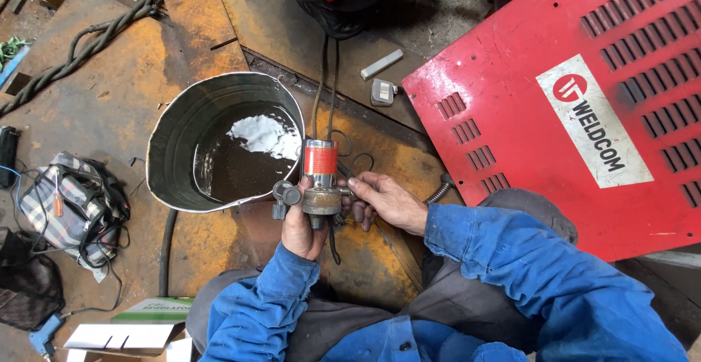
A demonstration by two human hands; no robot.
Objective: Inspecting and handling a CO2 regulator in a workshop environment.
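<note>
Gripping a small pump (pixel 320 179) with a red band, the left hand (pixel 301 223) is holding it upright just off the metal bucket's (pixel 175 143) near rim; the right hand (pixel 387 200) is pinching a fitting at its side. Wires are still attached, water is already standing in the bucket.

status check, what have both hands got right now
Left hand gripping small pump upright. Right hand steadying its side. Bucket of water close beside, wires trailing up.

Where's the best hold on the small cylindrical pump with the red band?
Probably the grimy metal lower body of the cylindrical red-banded pump, wrapped from the left as the left hand does. It stands upright, wires leave its top, and the right hand occupies the right side.
</note>
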